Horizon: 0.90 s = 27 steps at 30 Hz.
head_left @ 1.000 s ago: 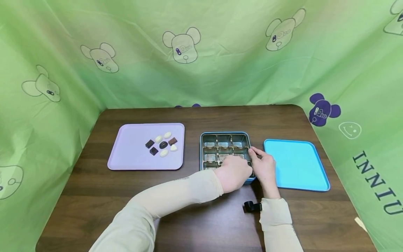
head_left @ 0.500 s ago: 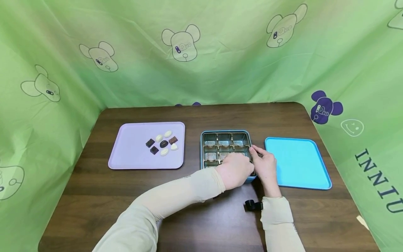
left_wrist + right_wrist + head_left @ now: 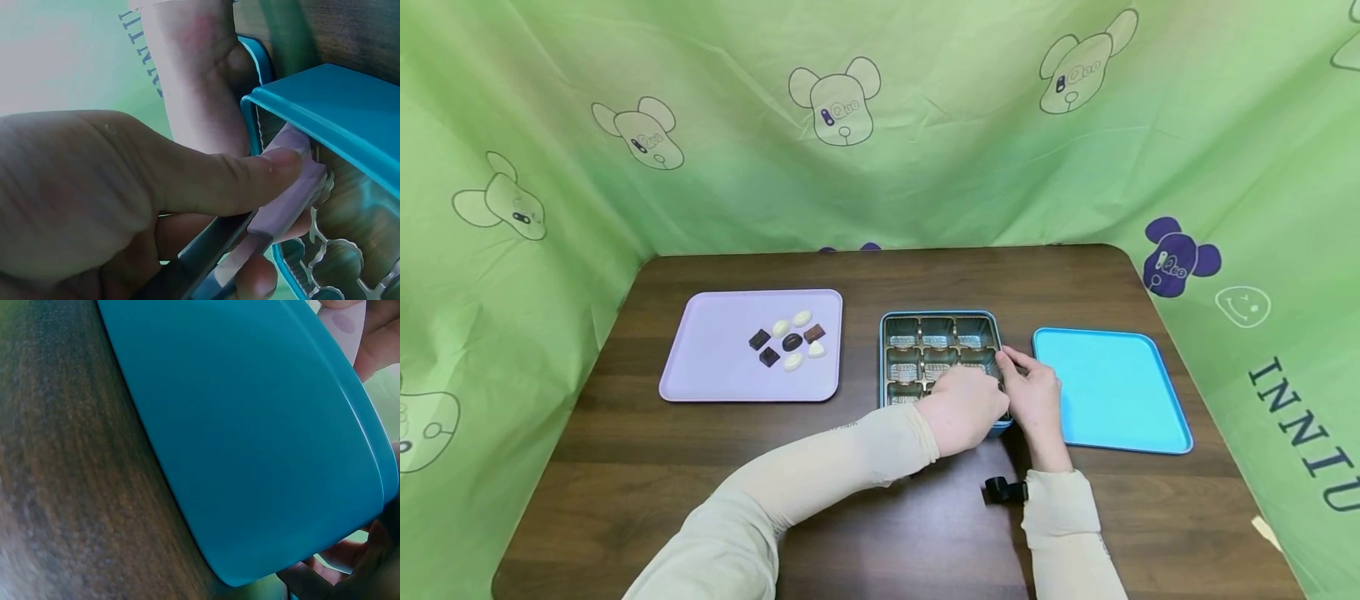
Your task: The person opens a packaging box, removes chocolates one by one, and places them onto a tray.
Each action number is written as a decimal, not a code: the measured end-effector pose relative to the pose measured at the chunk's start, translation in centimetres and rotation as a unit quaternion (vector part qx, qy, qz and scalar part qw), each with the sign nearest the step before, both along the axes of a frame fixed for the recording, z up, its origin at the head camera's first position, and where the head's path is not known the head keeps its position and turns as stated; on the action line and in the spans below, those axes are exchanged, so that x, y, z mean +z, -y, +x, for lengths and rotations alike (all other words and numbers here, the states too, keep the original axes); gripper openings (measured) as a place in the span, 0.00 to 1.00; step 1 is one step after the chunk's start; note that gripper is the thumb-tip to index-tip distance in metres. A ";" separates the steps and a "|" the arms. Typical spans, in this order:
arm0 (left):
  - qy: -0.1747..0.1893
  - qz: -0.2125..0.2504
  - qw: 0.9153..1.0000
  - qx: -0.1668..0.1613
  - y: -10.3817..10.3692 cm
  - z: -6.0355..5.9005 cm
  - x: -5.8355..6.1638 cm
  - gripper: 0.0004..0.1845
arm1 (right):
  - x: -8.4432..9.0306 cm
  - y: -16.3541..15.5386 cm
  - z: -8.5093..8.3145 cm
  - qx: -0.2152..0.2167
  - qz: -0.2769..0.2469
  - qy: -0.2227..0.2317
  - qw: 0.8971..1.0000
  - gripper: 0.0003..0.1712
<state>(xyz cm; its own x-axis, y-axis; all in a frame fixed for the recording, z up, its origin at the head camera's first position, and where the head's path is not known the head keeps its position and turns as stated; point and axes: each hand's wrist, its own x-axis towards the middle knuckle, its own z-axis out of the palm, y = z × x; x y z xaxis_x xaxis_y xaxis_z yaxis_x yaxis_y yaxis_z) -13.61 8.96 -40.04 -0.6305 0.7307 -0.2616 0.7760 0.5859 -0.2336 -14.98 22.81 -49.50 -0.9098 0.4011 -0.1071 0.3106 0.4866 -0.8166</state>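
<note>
An open blue tin box [image 3: 882, 358] with a gold compartment insert [image 3: 936, 333] stands mid-table. My left hand [image 3: 962, 408] lies over its front right corner. In the left wrist view the thumb [image 3: 237, 181] and fingers pinch a pale lilac flat strip [image 3: 284, 206] against the box's rim [image 3: 325, 106]. My right hand [image 3: 1033, 396] is at the box's right side, fingers curled on its rim. The right wrist view is filled by the box's blue wall [image 3: 250, 437], with fingertips [image 3: 325, 572] at its lower corner. What lies under the left hand is hidden.
A lilac tray [image 3: 715, 367] on the left holds several dark and white chocolates [image 3: 790, 342]. A flat blue tray [image 3: 1108, 392] lies just right of the box. Green printed cloth walls in the brown table on three sides. A black clip [image 3: 1003, 490] sits at my right wrist.
</note>
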 end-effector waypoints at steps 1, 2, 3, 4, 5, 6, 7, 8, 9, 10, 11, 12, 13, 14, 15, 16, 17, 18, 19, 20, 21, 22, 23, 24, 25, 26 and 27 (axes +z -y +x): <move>-0.001 -0.001 1.000 0.000 0.0 0.0 0.0 0.08 | 0.0 0.0 0.0 0.001 0.001 -0.002 1.000 0.27; -0.003 -0.003 1.000 -0.002 -0.1 0.1 0.1 0.08 | 0.0 0.0 0.1 0.001 0.001 -0.003 1.000 0.27; -0.005 -0.006 1.000 -0.005 -0.1 0.2 0.1 0.08 | 0.0 0.0 0.1 -0.001 0.001 -0.005 1.000 0.26; -0.007 -0.011 1.000 -0.007 -0.1 0.2 0.2 0.09 | 0.0 0.0 0.1 -0.001 0.001 -0.007 1.000 0.26; -0.007 -0.016 1.000 -0.009 -0.1 0.3 0.2 0.09 | 0.0 0.0 0.1 0.000 0.002 -0.008 1.000 0.26; -0.007 -0.020 1.000 -0.010 -0.1 0.4 0.2 0.09 | 0.0 0.0 0.1 0.000 0.001 -0.010 1.000 0.26; -0.008 -0.023 1.000 -0.010 -0.1 0.5 0.2 0.09 | 0.0 0.0 0.1 0.001 0.000 -0.011 1.000 0.26; -0.009 -0.025 1.000 -0.010 -0.1 0.5 0.2 0.09 | 0.0 0.0 0.1 0.001 -0.002 -0.011 1.000 0.26; -0.009 -0.027 1.000 -0.008 -0.1 0.5 0.3 0.09 | 0.0 0.0 0.1 0.002 -0.003 -0.011 1.000 0.26; -0.008 -0.026 1.000 -0.003 0.0 0.5 0.3 0.09 | -0.1 0.0 0.0 0.002 -0.001 -0.009 1.000 0.26; -0.007 -0.023 1.000 0.001 0.0 0.5 0.4 0.09 | -0.1 0.0 0.0 0.002 -0.001 -0.008 1.000 0.26; -0.005 -0.018 1.000 0.004 0.0 0.4 0.4 0.09 | 0.0 0.0 0.0 0.001 -0.001 -0.007 1.000 0.26; -0.002 -0.016 1.000 0.007 0.0 0.3 0.4 0.09 | 0.0 0.0 0.0 0.000 -0.001 -0.005 1.000 0.26; 0.000 -0.014 1.000 0.008 0.1 0.3 0.5 0.09 | -0.1 0.0 0.0 -0.002 0.000 -0.003 1.000 0.26; 0.002 -0.013 1.000 0.010 0.2 0.3 0.6 0.09 | -0.1 0.0 0.0 -0.003 0.000 -0.002 1.000 0.26; 0.004 -0.012 1.000 0.010 0.2 0.3 0.7 0.10 | 0.0 -0.1 0.0 -0.003 0.000 0.001 1.000 0.27; 0.005 -0.012 1.000 0.011 0.3 0.2 0.8 0.09 | 0.0 0.0 0.0 -0.002 0.000 0.002 1.000 0.27; 0.005 -0.011 1.000 0.010 0.3 0.2 0.8 0.09 | 0.0 -0.1 0.0 -0.001 0.001 0.003 1.000 0.27; 0.005 -0.010 1.000 0.010 0.4 0.2 0.9 0.09 | 0.0 -0.1 0.0 -0.001 0.002 0.004 1.000 0.27; 0.005 -0.006 1.000 0.008 0.5 0.2 1.1 0.09 | 0.0 -0.1 0.0 0.000 0.002 0.004 1.000 0.27; 0.004 -0.002 1.000 0.007 0.6 0.2 1.2 0.09 | 0.0 -0.1 0.0 0.000 0.003 0.004 1.000 0.27; 0.005 0.001 1.000 0.008 0.7 0.2 1.2 0.08 | 0.0 -0.1 0.0 -0.001 0.005 0.003 1.000 0.27; 0.004 0.006 1.000 0.008 0.8 0.1 1.3 0.08 | -0.1 -0.1 0.0 -0.002 0.007 0.001 1.000 0.27; 0.004 0.011 1.000 0.010 0.9 0.1 1.4 0.09 | -0.1 -0.1 0.0 -0.002 0.009 -0.001 1.000 0.26; 0.005 0.016 1.000 0.011 1.0 0.0 1.5 0.09 | -0.1 -0.1 -0.1 -0.003 0.010 -0.003 1.000 0.26; 0.006 0.020 1.000 0.012 1.2 -0.1 1.6 0.09 | -0.1 -0.1 -0.1 -0.003 0.009 -0.004 1.000 0.26; 0.007 0.023 1.000 0.013 1.3 -0.1 1.7 0.10 | -0.1 -0.1 -0.1 -0.003 0.010 -0.005 1.000 0.26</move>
<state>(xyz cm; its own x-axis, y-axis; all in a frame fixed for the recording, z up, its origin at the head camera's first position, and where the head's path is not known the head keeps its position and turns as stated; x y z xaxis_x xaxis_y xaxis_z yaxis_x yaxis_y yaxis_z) -13.73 7.68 -38.37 -0.6467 0.7252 -0.2364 0.7627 0.6164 -0.1958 -15.07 22.86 -49.56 -0.9084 0.4084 -0.0898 0.3053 0.5012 -0.8097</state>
